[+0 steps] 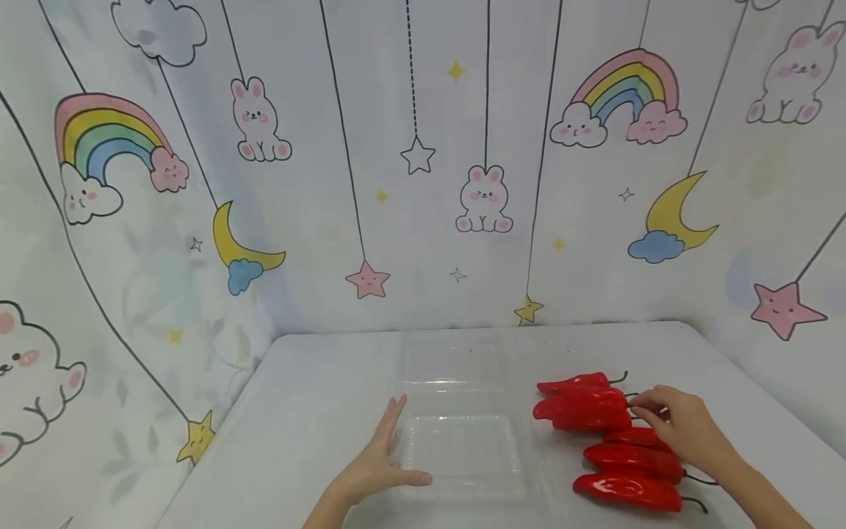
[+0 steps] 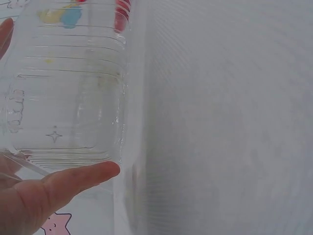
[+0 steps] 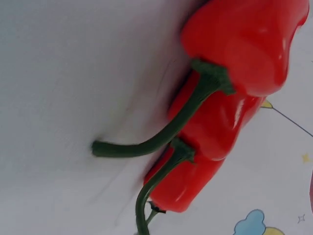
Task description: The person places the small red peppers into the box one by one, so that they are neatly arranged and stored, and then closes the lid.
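Note:
A clear plastic box with its lid folded back [image 1: 456, 494] lies in the middle of the table. My left hand [image 1: 373, 463] is at its left side, thumb and fingers spread straight along the edge. In the left wrist view the thumb [image 2: 80, 183] lies along one end of the box [image 2: 63, 112]. My right hand [image 1: 681, 422] pinches the green stem of a glossy red pepper [image 1: 584, 408] in the upper part of a row. The right wrist view shows red peppers [image 3: 239, 44] with curved green stems, the hand itself out of sight.
Several more red peppers lie side by side, one [image 1: 578, 383] farther back and others [image 1: 628, 491] nearer, under and beside the right forearm. A white table [image 1: 297, 411] ends at a patterned cloth wall [image 1: 423, 242] at the back and sides.

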Tool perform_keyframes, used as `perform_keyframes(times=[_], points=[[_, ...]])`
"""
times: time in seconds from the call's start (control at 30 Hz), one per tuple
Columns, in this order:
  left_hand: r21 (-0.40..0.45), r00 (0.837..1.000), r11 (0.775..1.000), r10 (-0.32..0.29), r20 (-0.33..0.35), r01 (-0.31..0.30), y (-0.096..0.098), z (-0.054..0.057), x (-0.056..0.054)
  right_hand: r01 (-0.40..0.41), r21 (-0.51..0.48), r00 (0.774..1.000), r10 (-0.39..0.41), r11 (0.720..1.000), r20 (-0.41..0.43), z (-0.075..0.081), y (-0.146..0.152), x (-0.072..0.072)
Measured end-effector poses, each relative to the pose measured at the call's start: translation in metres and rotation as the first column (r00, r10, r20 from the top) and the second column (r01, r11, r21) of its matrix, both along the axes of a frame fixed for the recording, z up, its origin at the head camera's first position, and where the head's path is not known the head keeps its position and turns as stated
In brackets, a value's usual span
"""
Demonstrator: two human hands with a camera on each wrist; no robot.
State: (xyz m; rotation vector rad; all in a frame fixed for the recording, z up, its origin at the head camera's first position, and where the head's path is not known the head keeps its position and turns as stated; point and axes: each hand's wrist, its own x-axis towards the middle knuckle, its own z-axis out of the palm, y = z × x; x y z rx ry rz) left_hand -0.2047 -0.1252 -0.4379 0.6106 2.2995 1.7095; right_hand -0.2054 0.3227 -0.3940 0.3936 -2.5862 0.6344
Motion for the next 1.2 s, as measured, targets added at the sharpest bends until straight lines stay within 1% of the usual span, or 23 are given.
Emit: perform_keyframes(times=[0.1,0.2,0.4,0.6,0.77,0.97,1.2], points=[[-0.003,1.000,1.000,0.004,0.010,-0.004,0.001,0.000,0.000,0.018,-0.015,1.000,-0.018,1.000,0.021,0.001,-0.005,0.001],[-0.002,1.000,1.000,0.003,0.018,-0.003,0.001,0.000,0.000,0.017,-0.030,0.999,-0.016,0.999,0.038,0.001,-0.011,0.001],[-0.018,1.000,1.000,-0.005,0.011,0.005,0.001,0.000,0.000,0.022,-0.045,0.997,-0.019,0.999,0.078,0.000,-0.022,0.001],[-0.027,0.999,0.999,-0.022,0.040,0.023,0.001,0.002,0.001,0.012,-0.061,0.998,-0.008,0.998,0.065,-0.001,-0.033,0.000],[-0.044,0.999,0.999,-0.023,0.049,0.025,0.001,0.003,0.001,0.000,-0.081,0.999,0.003,0.997,0.040,-0.001,-0.043,0.000],[-0.078,0.999,0.997,-0.012,0.037,0.015,0.001,0.003,0.002,0.008,-0.111,0.997,0.001,0.994,0.081,-0.002,-0.057,0.001],[-0.074,0.999,0.997,-0.011,0.045,0.014,0.000,0.004,0.003,0.001,-0.132,0.997,0.009,0.991,0.075,-0.004,-0.071,-0.002]])
